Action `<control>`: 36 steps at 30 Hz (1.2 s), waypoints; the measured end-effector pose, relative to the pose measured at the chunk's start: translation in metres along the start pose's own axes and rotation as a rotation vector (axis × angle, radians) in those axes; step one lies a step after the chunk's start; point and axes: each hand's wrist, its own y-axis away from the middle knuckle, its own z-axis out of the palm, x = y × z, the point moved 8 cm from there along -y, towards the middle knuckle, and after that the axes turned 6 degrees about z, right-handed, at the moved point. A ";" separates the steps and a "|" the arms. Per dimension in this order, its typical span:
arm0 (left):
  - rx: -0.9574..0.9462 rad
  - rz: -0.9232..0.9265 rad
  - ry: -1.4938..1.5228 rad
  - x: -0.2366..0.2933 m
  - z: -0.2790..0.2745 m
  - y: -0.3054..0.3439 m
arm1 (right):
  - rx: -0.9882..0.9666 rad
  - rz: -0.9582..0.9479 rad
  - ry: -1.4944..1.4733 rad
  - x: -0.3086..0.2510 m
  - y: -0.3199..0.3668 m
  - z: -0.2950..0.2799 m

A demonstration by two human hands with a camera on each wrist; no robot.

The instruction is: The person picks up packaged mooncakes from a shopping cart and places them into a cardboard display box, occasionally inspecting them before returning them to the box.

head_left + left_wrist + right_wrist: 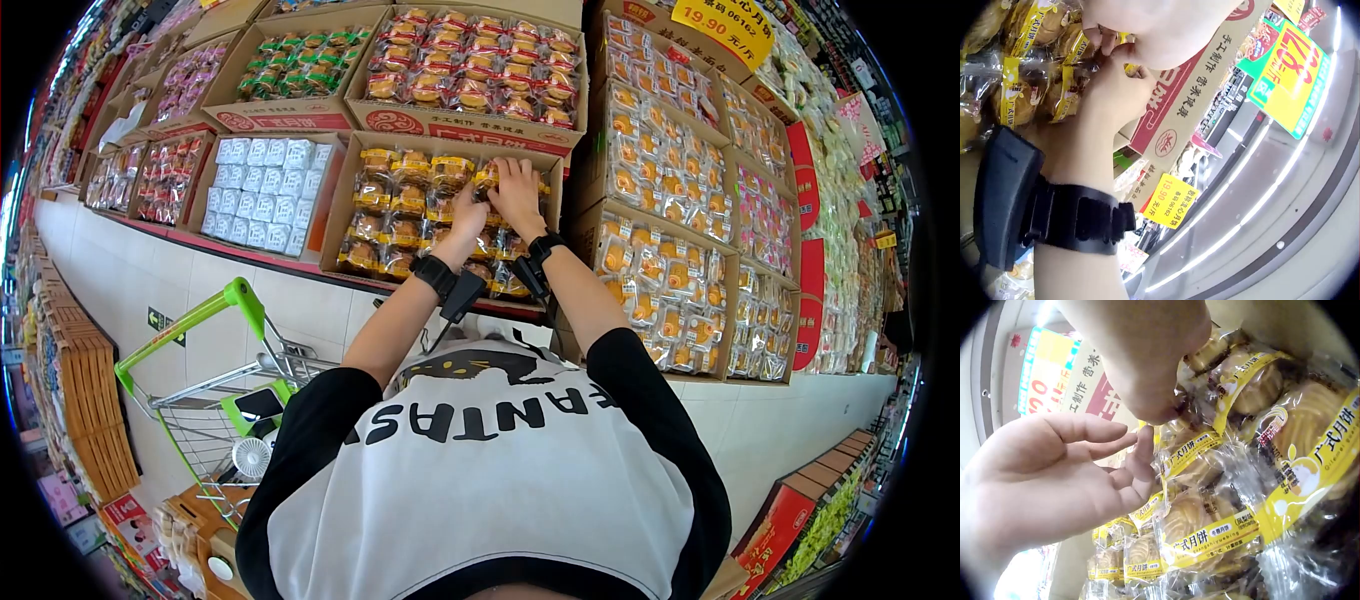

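Note:
A cardboard box (343, 205) holds rows of mooncakes (404, 232) in clear wrappers with yellow bands. My right hand (517, 195) reaches palm down over the packs at the box's back right. Its fingertips go down among the wrappers, and I cannot tell whether they grip one. Close on its left, my left hand (468, 218) is over the same packs. In the right wrist view the left hand (1060, 481) has loosely bent fingers (1141, 456) beside a wrapped mooncake (1191, 456), with nothing in its palm. The right hand (1147, 356) hides part of the back row there.
Behind stands a box of red-banded mooncakes (475, 65). White wrapped packs (262, 185) fill the box to the left, and stacked boxes of orange-coloured cakes (665, 290) rise on the right. A green-handled shopping cart (190, 335) stands at my left. Price signs (1291, 78) hang above.

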 end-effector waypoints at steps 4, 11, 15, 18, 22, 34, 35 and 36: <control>0.050 -0.068 0.177 0.008 0.002 0.012 | 0.026 0.003 -0.020 0.000 0.001 -0.002; 0.034 -0.138 0.465 0.014 0.000 0.009 | 0.038 0.000 -0.080 0.003 0.001 -0.006; -0.016 -0.139 0.559 0.017 0.002 0.003 | 0.016 0.009 -0.143 0.004 -0.001 -0.005; -0.051 -0.162 0.632 0.019 0.005 0.003 | 0.014 0.007 -0.135 0.004 -0.001 -0.003; -0.084 -0.149 0.661 0.022 0.009 0.005 | 0.021 0.013 -0.157 0.005 -0.001 -0.004; -0.298 -0.210 0.630 0.014 0.032 -0.003 | 0.018 -0.009 -0.136 0.010 -0.002 -0.005; -0.299 -0.210 0.630 0.010 0.031 -0.005 | 0.023 -0.014 -0.150 0.009 -0.001 -0.007; -0.313 -0.207 0.655 0.012 0.032 -0.004 | 0.027 -0.018 -0.165 0.009 0.000 -0.009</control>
